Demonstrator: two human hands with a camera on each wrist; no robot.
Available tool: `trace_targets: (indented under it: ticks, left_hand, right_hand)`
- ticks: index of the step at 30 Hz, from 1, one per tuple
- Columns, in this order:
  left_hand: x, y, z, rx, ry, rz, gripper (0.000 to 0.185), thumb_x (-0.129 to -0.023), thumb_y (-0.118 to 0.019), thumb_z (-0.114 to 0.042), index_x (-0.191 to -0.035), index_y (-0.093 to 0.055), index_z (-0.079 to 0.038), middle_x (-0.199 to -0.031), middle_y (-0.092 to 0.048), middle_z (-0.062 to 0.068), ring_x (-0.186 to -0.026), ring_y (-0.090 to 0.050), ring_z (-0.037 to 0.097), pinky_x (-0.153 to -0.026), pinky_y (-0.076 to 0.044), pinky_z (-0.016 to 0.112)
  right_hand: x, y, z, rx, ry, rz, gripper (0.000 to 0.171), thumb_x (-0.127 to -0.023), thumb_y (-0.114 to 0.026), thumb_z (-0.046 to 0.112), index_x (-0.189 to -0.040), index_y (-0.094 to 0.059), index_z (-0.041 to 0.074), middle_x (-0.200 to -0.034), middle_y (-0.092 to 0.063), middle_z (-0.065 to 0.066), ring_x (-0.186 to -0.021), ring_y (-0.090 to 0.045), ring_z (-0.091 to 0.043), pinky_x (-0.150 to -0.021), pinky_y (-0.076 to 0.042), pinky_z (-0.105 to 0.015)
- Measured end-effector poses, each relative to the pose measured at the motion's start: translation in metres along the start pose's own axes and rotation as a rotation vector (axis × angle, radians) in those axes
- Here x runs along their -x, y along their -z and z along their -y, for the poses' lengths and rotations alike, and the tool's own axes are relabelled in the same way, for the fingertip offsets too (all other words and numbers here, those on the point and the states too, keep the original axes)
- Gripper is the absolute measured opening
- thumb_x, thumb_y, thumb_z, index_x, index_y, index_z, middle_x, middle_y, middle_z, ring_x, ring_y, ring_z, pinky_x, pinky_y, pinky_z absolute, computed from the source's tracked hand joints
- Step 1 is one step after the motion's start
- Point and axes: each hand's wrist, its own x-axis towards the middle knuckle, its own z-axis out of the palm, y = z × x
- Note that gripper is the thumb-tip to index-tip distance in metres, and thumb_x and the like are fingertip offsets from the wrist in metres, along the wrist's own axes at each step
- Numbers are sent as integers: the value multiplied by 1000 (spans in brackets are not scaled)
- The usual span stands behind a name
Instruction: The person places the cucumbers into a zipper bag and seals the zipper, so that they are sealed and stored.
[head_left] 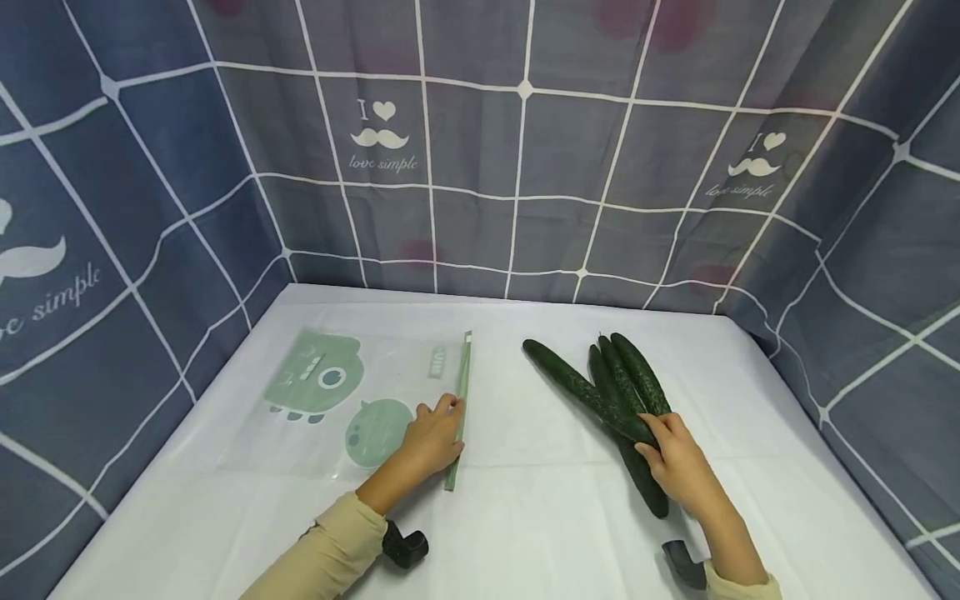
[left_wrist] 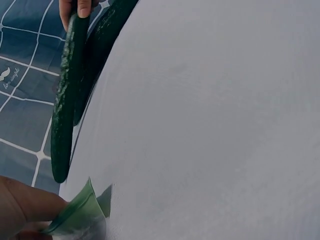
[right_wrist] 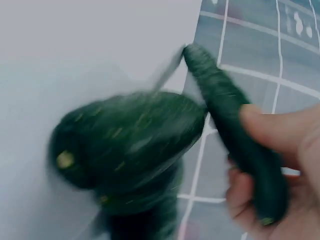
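Observation:
A clear plastic zip bag printed with green cartoon shapes lies flat on the left of the white table. My left hand pinches its green zip edge; in the left wrist view that edge stands slightly raised beside the thumb. My right hand grips one end of a cucumber, with its far end pointing away and to the left. Several other cucumbers lie bunched beneath and beside it. The right wrist view, somewhat blurred, shows fingers and thumb round the held cucumber.
A white cloth covers the table. Dark blue-grey curtains with white grid lines stand at the back and both sides. Black wrist devices show at both wrists.

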Motion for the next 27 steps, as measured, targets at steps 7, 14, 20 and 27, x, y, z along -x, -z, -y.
trace_targets:
  ticks: [7,14,20,27]
  left_hand:
    - [-1,6,-9,-60,7,-11,66,-74,-75,-19,-131,-47,-1,-124,-45,9,-83,-51,33,-49,-48,36]
    - [4,7,-11,-116,39,-8,66,-73,-75,-21,-131,-48,-3,-124,-44,6,-77,-52,29,-47,-46,30]
    - [3,7,-12,-120,19,-35,65,-73,-75,-21,-130,-49,-2,-121,-46,8,-70,-55,29,-47,-45,32]
    - [4,8,-14,-168,7,-89,63,-71,-75,-20,-128,-52,-4,-118,-48,5,-52,-52,20,-39,-39,27]
  right_hand:
    - [8,-3,-16,-181,-14,-249,38,-85,-61,8,-120,-55,-5,-98,-52,-16,-69,-41,0,-52,-35,-24]
    - [7,-9,-10,-305,-52,-217,35,-89,-58,15,-122,-56,2,-104,-52,6,-91,-36,20,-70,-36,-8]
    - [7,-8,-4,-365,-13,-236,33,-88,-59,10,-120,-58,3,-102,-45,28,-88,-42,16,-68,-36,-7]
    - [7,-7,3,-430,4,-213,33,-87,-59,7,-120,-58,3,-102,-47,25,-78,-46,6,-60,-41,-13]
